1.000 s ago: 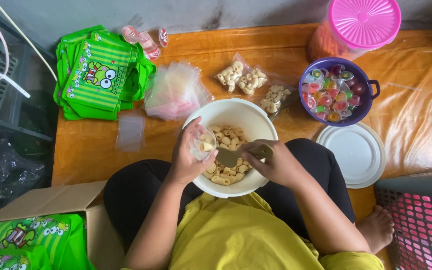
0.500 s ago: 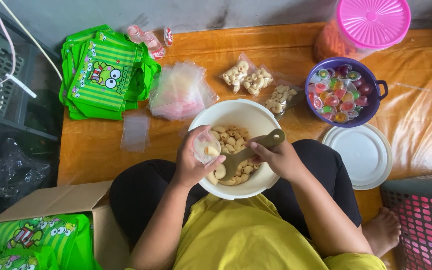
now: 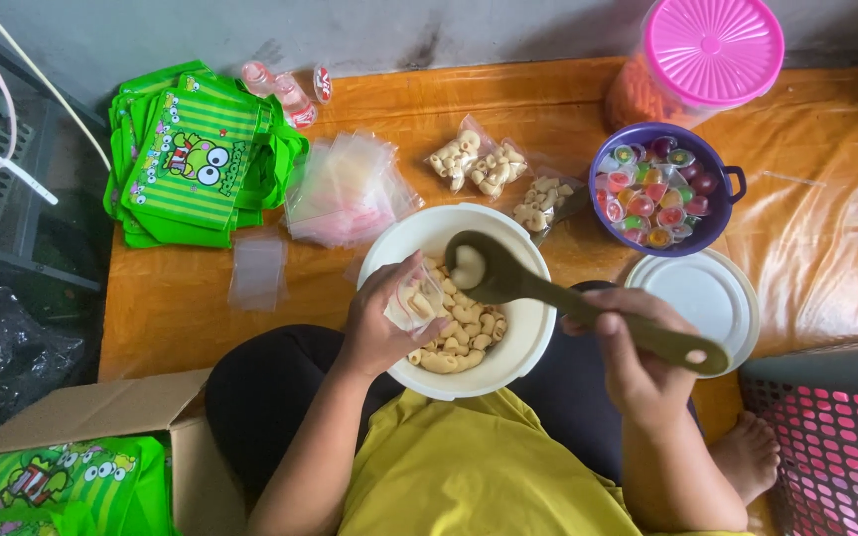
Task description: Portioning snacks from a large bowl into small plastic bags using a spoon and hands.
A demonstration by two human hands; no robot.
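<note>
Small clear bag [image 3: 415, 301] pinched in left hand [image 3: 381, 326], fingers curled round it, over white bowl [image 3: 401, 241] of pasta shells. Right hand [image 3: 631, 355] fingers wrapped on green spoon [image 3: 528, 288], scoop just beside bag. Imo hold bag mouth wide, tip slow.
</note>
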